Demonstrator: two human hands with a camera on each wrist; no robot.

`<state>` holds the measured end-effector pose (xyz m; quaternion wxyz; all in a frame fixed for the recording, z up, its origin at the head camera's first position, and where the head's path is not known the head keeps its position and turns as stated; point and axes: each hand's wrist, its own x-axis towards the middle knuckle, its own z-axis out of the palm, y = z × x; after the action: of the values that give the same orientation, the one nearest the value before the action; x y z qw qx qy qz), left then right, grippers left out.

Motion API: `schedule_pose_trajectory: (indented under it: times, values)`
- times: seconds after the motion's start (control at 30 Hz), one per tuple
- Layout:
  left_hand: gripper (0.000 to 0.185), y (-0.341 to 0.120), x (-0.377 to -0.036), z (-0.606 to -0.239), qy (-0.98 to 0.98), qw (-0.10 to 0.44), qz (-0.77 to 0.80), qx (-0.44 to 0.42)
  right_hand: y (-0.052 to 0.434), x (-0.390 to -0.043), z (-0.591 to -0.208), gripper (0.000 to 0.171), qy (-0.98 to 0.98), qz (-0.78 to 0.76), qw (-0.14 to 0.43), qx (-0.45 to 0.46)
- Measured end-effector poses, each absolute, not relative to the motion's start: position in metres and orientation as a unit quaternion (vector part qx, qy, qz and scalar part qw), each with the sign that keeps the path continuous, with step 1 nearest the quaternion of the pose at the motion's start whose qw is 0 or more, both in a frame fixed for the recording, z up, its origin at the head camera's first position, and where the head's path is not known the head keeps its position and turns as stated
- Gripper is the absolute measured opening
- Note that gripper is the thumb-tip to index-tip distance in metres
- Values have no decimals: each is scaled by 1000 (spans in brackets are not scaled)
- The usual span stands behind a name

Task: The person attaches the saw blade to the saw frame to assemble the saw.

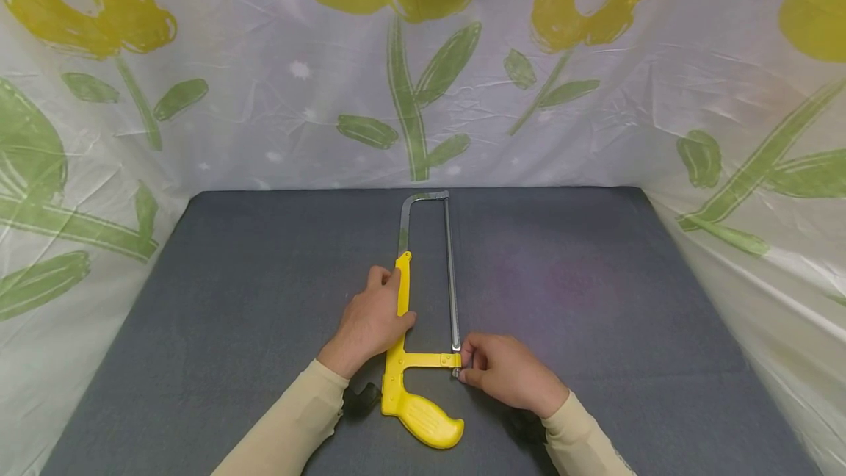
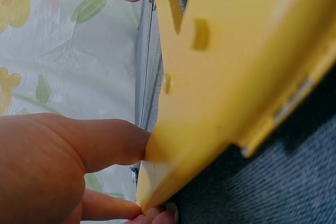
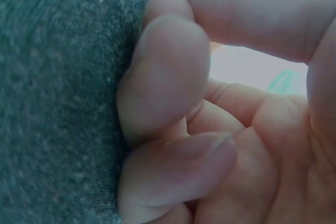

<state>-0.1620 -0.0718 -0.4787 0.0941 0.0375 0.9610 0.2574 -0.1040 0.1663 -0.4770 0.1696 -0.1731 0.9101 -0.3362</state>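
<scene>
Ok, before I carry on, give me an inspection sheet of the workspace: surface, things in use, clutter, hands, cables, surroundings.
Surface: dark gray cloth, faint pinkish patch at right.
Hacksaw: yellow handle toward the person, blade on the right side.
Clutter: nothing seen; dark piece by left wrist, unclear.
Left hand: grips yellow frame.
Right hand: fingers curled by blade's near end; whether pinching anything, cannot tell.
Cables: nothing seen.
Surroundings: white flowered sheet.
</scene>
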Motion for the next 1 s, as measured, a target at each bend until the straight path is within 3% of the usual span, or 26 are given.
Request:
schedule_pose_trajectory:
  times: [0.3, 0.53, 1.0]
  values:
    - [86, -70, -162, -479, 961, 95, 256, 34, 170, -105, -474, 9, 899, -350, 188, -186]
    - [86, -71, -162, -479, 963, 92, 252, 32, 161, -104, -474, 38, 907, -350, 192, -133]
    - [86, -73, -162, -479, 962, 95, 253, 32, 160, -102, -477, 33, 918, -332, 155, -148]
